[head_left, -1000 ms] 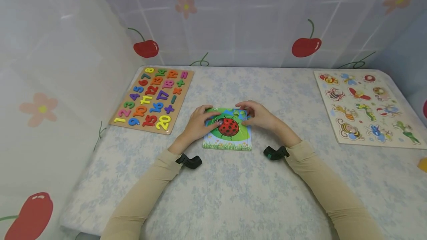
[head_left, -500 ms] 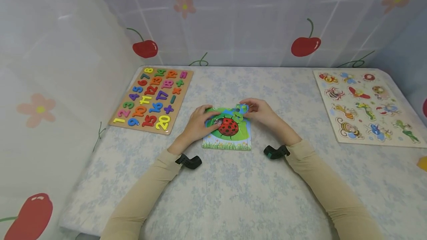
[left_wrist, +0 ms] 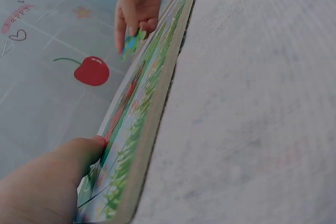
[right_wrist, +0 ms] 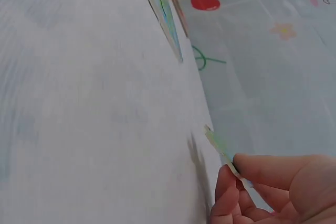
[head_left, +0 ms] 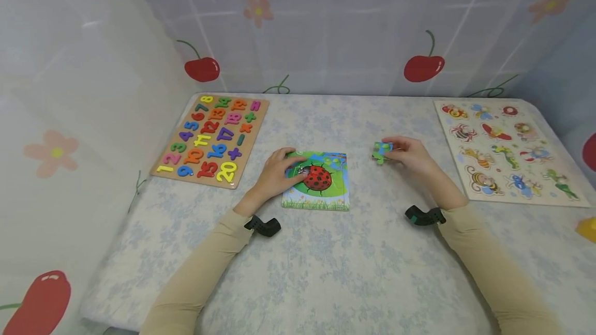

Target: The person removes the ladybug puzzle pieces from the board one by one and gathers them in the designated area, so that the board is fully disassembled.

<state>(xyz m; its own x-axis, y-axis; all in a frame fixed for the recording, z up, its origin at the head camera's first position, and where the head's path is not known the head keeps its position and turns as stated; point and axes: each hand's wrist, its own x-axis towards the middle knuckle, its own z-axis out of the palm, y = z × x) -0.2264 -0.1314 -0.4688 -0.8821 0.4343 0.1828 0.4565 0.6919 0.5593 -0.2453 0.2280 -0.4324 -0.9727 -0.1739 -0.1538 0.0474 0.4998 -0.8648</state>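
My left hand [head_left: 274,177] rests on the left side of a square ladybug jigsaw puzzle [head_left: 321,190] lying flat on the table. Its thumb touches the picture near the ladybug's head; in the left wrist view the thumb [left_wrist: 84,153] lies on the board's face, its other fingers out of sight. To the right of the puzzle, my right hand [head_left: 412,156] pinches a green and blue puzzle piece [head_left: 379,153]. Seen from the right wrist, that piece [right_wrist: 218,144] is tilted between thumb and fingers, above the cloth with a shadow beside it.
At the left lies a wooden number board [head_left: 211,141] with colourful digits and signs. A pale insect puzzle board [head_left: 458,167] occupies the right side. Something yellow [head_left: 587,229] shows at the right edge. Patterned curtains [head_left: 316,30] stand behind the floral tablecloth [head_left: 302,273].
The right hand has lifted a piece out of the puzzle's upper right corner and carried it to the right. My left hand has stayed in place on the puzzle.
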